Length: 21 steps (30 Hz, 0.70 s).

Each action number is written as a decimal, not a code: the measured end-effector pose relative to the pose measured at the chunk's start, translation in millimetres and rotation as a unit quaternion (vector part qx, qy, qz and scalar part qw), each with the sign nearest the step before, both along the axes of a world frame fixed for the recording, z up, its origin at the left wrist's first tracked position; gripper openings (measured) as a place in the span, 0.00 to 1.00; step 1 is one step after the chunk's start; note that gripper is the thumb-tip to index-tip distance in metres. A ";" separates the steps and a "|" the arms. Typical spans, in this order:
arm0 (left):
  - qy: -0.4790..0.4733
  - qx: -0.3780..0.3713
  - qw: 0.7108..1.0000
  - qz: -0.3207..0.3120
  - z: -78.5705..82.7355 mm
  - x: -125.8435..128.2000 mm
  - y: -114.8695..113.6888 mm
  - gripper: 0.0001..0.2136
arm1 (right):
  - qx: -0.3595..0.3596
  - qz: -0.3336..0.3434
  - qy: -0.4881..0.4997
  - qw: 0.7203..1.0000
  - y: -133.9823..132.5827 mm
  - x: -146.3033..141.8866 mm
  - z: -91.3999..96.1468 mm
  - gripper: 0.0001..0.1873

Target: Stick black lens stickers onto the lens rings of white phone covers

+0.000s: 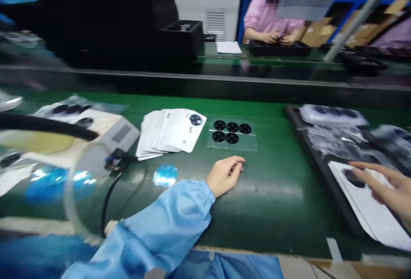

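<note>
My left hand, in a blue sleeve, rests on the green work surface with its fingers curled in, and nothing shows in them. Just beyond it lies a clear film sheet with several round black camera-ring pieces. Left of the sheet is a fanned stack of white phone back covers, the top one bearing a dark round camera area. On the far right my right hand reaches with fingers stretched out over white phone back covers. Whether its fingertips touch the top cover's dark round part I cannot tell.
A black tray holds the right-hand covers and plastic-wrapped parts. A shiny blue film disc lies near my left sleeve. At left are a white box-shaped device and a black cable. A co-worker in pink sits across.
</note>
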State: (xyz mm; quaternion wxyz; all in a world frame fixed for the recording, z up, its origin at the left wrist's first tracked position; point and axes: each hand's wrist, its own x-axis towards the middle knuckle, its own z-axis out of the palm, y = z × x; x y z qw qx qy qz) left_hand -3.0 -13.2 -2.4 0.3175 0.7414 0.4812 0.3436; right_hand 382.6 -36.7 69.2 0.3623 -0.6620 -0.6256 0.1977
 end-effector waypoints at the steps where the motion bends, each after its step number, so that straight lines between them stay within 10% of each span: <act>1: 0.025 0.020 0.999 0.024 3.8 -5.8 6.4 0.10 | -0.030 0.001 -0.001 1.000 6.5 -21.0 -4.1 0.11; 9: 0.231 0.058 0.917 0.319 23.8 -110.7 60.9 0.23 | -0.116 0.188 0.111 0.969 46.3 -194.6 -47.3 0.20; 21: 0.093 0.076 0.911 0.395 35.5 -135.9 65.9 0.10 | -0.007 0.197 0.042 0.979 50.0 -202.3 -75.9 0.18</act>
